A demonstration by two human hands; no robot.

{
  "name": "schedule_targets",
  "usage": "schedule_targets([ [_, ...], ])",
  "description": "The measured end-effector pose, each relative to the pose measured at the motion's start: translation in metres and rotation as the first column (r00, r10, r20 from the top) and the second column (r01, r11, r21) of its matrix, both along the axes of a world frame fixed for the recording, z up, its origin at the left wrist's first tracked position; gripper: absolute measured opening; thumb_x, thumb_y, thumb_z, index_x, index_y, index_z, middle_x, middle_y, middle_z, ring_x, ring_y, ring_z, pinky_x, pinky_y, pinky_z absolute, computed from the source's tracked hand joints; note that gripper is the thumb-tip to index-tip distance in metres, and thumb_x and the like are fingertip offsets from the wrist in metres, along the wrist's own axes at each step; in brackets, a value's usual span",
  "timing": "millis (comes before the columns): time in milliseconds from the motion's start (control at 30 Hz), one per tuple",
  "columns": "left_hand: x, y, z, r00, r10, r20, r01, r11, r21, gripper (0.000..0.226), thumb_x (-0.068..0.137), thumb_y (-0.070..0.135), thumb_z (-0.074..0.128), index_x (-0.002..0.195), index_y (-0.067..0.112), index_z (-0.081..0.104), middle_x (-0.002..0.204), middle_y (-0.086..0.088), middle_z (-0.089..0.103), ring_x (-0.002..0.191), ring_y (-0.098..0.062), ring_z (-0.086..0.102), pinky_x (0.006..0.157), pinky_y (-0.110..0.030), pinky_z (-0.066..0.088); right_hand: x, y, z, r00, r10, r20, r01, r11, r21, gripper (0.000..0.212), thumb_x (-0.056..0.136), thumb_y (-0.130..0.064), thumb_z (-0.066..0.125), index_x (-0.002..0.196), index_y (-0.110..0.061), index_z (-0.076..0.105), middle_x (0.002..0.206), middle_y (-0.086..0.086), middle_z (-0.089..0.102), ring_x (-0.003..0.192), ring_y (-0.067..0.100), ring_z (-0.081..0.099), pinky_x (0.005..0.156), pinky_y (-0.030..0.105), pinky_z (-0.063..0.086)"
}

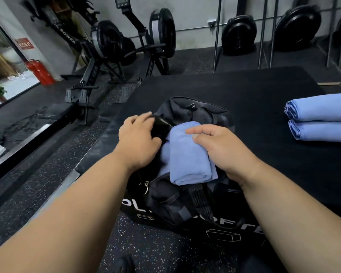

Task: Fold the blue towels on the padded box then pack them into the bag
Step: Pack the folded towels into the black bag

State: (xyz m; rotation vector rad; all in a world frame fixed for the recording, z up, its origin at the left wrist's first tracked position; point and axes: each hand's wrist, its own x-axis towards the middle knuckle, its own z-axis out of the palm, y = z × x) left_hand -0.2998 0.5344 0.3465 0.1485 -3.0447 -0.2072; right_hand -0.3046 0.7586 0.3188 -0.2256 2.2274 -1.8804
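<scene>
A black duffel bag (187,201) sits on the near left part of the black padded box (234,89), its top open. My right hand (222,148) grips a folded blue towel (187,156) that lies in the bag's opening. My left hand (140,140) holds the bag's black fabric at the left edge of the opening, fingers curled over it. Two more folded blue towels (321,119) lie stacked at the right side of the box.
Rowing machines (110,46) stand on the speckled rubber floor (53,174) beyond and left of the box. A red fire extinguisher (40,71) stands by the glass door at left. Metal rack posts (217,36) and fan wheels line the back wall.
</scene>
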Motion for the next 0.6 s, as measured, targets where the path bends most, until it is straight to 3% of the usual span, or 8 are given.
schedule_targets([
  [133,-0.013,-0.013,0.024,0.996,0.053,-0.072,-0.030,0.955,0.295,0.086,0.080,0.032,0.055,0.163,0.019,0.034,0.167,-0.004,0.030,0.151,-0.031,0.027,0.125,-0.041,0.023,-0.006,-0.019,-0.005,0.997,0.071,0.027,-0.071,0.997,0.010,0.030,0.097,-0.015,0.061,0.114,-0.034,0.078,0.102,-0.025,0.075,0.096,-0.015,0.067,0.073,0.005,0.047],
  [267,-0.020,-0.027,0.026,0.997,0.005,-0.079,0.026,0.924,0.382,0.089,0.086,0.009,0.062,0.166,0.022,0.026,0.164,0.005,0.026,0.150,-0.024,0.025,0.121,-0.031,0.022,-0.015,-0.037,-0.006,0.994,0.093,0.052,-0.093,0.996,0.005,0.045,0.098,-0.014,0.061,0.138,-0.034,0.064,0.107,-0.029,0.060,0.088,-0.030,0.057,0.065,-0.003,0.042],
  [300,-0.020,-0.028,0.025,0.997,-0.006,-0.080,0.037,0.918,0.395,0.091,0.085,0.006,0.061,0.167,0.023,0.024,0.164,0.009,0.024,0.150,-0.022,0.024,0.123,-0.033,0.024,-0.018,-0.042,-0.006,0.997,0.059,0.040,-0.059,0.998,0.007,0.050,0.098,-0.014,0.060,0.144,-0.033,0.061,0.108,-0.029,0.058,0.093,-0.028,0.055,0.069,0.001,0.047],
  [367,-0.020,-0.031,0.023,0.997,-0.024,-0.077,0.054,0.904,0.424,0.095,0.084,0.003,0.059,0.168,0.025,0.019,0.162,0.017,0.021,0.150,-0.019,0.026,0.123,-0.039,0.030,-0.027,-0.051,-0.005,0.998,-0.031,0.048,0.031,1.000,0.001,0.058,0.098,-0.014,0.059,0.152,-0.033,0.053,0.109,-0.024,0.061,0.111,0.000,0.057,0.092,0.026,0.054],
  [400,-0.020,-0.032,0.023,0.996,-0.035,-0.080,0.067,0.898,0.436,0.096,0.084,0.002,0.059,0.168,0.024,0.018,0.161,0.020,0.020,0.150,-0.018,0.027,0.123,-0.040,0.032,-0.033,-0.056,-0.006,0.996,-0.065,0.069,0.065,0.998,0.000,0.061,0.098,-0.014,0.058,0.155,-0.033,0.049,0.106,-0.015,0.067,0.109,0.019,0.064,0.100,0.040,0.051],
  [433,-0.019,-0.033,0.024,0.995,-0.043,-0.085,0.077,0.891,0.448,0.097,0.084,0.000,0.058,0.168,0.024,0.017,0.161,0.020,0.019,0.150,-0.017,0.028,0.122,-0.040,0.034,-0.038,-0.060,-0.009,0.992,-0.086,0.089,0.087,0.996,-0.006,0.064,0.097,-0.013,0.057,0.157,-0.033,0.046,0.098,-0.004,0.070,0.095,0.029,0.071,0.097,0.050,0.055],
  [500,-0.019,-0.034,0.024,0.994,-0.053,-0.095,0.092,0.878,0.470,0.097,0.085,-0.002,0.058,0.168,0.022,0.016,0.161,0.020,0.018,0.149,-0.013,0.030,0.121,-0.040,0.037,-0.049,-0.067,-0.015,0.988,-0.110,0.110,0.113,0.993,-0.019,0.069,0.096,-0.009,0.055,0.159,-0.033,0.042,0.078,0.006,0.052,0.069,0.025,0.050,0.075,0.044,0.055],
  [600,-0.020,-0.036,0.023,0.992,-0.068,-0.104,0.110,0.867,0.486,0.097,0.085,-0.003,0.057,0.168,0.022,0.015,0.160,0.022,0.017,0.149,-0.009,0.031,0.121,-0.039,0.037,-0.060,-0.071,-0.018,0.983,-0.140,0.117,0.144,0.989,-0.027,0.068,0.097,-0.007,0.052,0.159,-0.034,0.043,0.086,0.007,0.040,0.077,0.022,0.040,0.084,0.058,0.056],
])
